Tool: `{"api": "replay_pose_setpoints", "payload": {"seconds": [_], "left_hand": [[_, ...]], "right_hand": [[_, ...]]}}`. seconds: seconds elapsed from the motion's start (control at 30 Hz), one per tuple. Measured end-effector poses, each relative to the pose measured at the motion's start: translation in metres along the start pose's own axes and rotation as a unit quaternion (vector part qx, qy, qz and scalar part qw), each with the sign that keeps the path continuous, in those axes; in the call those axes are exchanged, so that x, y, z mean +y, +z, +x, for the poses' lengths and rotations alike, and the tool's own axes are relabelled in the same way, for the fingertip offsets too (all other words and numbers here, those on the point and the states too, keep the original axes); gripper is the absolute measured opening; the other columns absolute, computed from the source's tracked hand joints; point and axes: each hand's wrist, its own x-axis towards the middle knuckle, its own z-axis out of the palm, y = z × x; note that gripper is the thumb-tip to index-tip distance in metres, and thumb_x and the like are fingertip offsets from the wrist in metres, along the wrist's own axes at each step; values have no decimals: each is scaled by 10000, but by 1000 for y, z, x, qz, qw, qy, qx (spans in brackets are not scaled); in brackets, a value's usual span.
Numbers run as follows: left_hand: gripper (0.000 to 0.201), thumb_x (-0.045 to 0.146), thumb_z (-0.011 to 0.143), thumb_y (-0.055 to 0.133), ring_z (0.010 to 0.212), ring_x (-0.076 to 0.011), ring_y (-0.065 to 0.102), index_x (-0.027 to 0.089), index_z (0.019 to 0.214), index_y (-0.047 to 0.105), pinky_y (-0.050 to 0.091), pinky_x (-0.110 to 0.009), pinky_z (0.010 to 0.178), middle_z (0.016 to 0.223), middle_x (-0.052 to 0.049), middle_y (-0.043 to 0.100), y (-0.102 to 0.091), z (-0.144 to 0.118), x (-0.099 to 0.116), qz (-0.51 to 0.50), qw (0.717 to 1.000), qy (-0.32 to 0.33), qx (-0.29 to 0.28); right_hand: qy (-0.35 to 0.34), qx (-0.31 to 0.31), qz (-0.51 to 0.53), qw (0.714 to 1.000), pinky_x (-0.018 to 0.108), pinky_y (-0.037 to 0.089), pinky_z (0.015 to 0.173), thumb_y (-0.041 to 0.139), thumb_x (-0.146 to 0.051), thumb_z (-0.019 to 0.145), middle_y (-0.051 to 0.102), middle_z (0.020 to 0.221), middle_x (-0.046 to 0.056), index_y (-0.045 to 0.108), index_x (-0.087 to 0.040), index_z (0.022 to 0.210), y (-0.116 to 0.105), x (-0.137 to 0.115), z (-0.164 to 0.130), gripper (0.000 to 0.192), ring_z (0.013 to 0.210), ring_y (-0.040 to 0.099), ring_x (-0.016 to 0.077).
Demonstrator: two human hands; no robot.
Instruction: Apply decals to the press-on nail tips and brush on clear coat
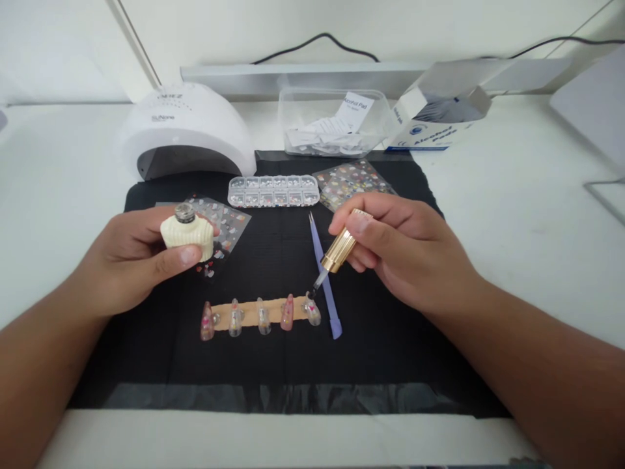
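Note:
My left hand (pixel 131 254) grips a cream ribbed nail polish bottle (pixel 188 236) with its neck uncapped, held above the black mat (pixel 273 371). My right hand (pixel 405 251) holds the gold cap brush (pixel 339 251), its dark tip touching the rightmost false nail. A tan strip with several decorated false nails (pixel 258 316) lies on the mat below both hands. Purple tweezers (pixel 325 280) rest on the mat just right of the strip, partly under the brush.
A white nail lamp (pixel 188 130) stands at the back left. A clear rhinestone box (pixel 273 191) and sticker sheets (pixel 351 181) lie behind the hands. A clear tub of alcohol pads (pixel 334 124) and their open carton (pixel 439 114) sit at the back.

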Motion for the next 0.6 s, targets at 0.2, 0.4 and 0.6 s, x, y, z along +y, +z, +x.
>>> {"api": "replay_pose_setpoints", "payload": {"seconds": [0.2, 0.4, 0.6], "left_hand": [[85, 211, 950, 655, 728, -153, 629, 236, 902, 720, 499, -283, 653, 835, -3, 700, 1, 1, 1, -9, 1000, 4, -3], [70, 213, 962, 648, 765, -148, 629, 234, 957, 716, 497, -269, 687, 868, -5, 698, 1, 0, 0, -7, 1000, 5, -13], [118, 249, 963, 633, 679, -136, 592, 195, 869, 679, 448, -252, 604, 785, 1, 668, 3, 4, 3, 53, 998, 6, -20]], "right_hand": [[14, -17, -10, 1000, 259, 327, 437, 729, -472, 872, 499, 542, -48, 659, -206, 732, 3, -4, -4, 308, 451, 394, 82], [-10, 8, -32, 999, 260, 338, 458, 723, -478, 882, 481, 525, -49, 643, -202, 714, -3, 0, 0, 333, 458, 385, 82], [-40, 17, 60, 997, 259, 365, 465, 732, -462, 879, 488, 529, -56, 697, -202, 798, 1, -3, -5, 274, 464, 403, 92]]}}
